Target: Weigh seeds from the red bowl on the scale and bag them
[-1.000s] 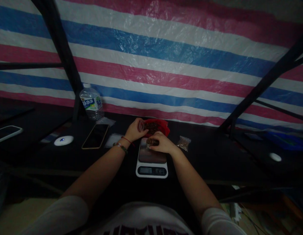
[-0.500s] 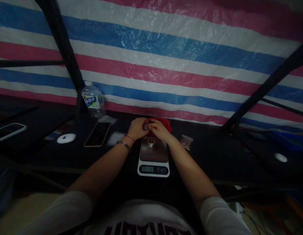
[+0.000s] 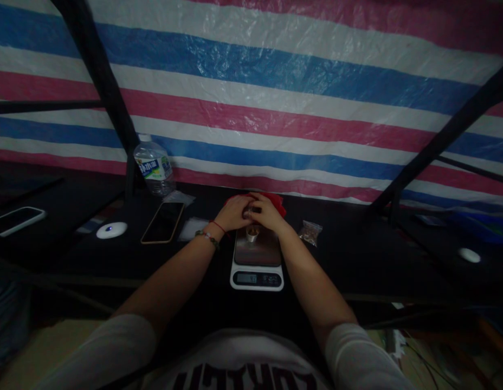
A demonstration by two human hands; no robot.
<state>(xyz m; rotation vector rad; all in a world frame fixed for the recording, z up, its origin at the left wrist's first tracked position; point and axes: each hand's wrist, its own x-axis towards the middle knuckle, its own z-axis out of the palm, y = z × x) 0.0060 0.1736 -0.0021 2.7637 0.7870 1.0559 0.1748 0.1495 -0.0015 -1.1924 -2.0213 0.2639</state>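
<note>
My left hand (image 3: pixel 236 213) and my right hand (image 3: pixel 268 212) meet just beyond a small metal-looking cup (image 3: pixel 252 234). Pinched between their curled fingers is a small, shiny see-through plastic piece (image 3: pixel 249 211), too dark and partly covered to name exactly. The cup, with something brownish inside, stands on the dark plate of a white digital kitchen scale (image 3: pixel 257 279); the digits on its lit display are blurred. Behind the fingers lies a crumpled red bag or cloth (image 3: pixel 279 202), partly hidden by my hands.
Right of the scale lies a small clear bag of brown bits (image 3: pixel 310 233). To the left are flat clear bags (image 3: pixel 192 229), a phone (image 3: pixel 163 222), a white oval device (image 3: pixel 112 230) and a large plastic bottle (image 3: pixel 155 168). Dark posts (image 3: pixel 101 81) frame the striped sheet (image 3: pixel 276 119).
Both hands stay together behind the cup, with the fingers shifted around the plastic piece. The red material now shows to the left of the hands too. The camera view has moved slightly.
</note>
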